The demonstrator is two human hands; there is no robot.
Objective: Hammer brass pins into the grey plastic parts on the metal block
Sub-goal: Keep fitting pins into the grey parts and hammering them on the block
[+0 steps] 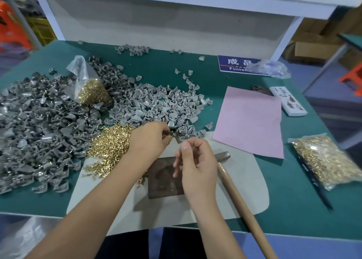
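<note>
Head view: my left hand [150, 139] pinches a grey plastic part [172, 134] beside the pile; right hand [195, 160], loosely curled and empty, hovers over the metal block [162, 182]. Next, I judge: seat the part, add a brass pin.

A green-topped table [284, 192] carries heaps of grey plastic parts [45, 125] at left and centre, with loose brass pins [109, 147] beside them. A pale mat [246, 190] lies near, under the metal block [164, 180] and hammer [233, 186]. At right lie a pink sheet [250, 121] and a bag of pins [321, 160].
</note>
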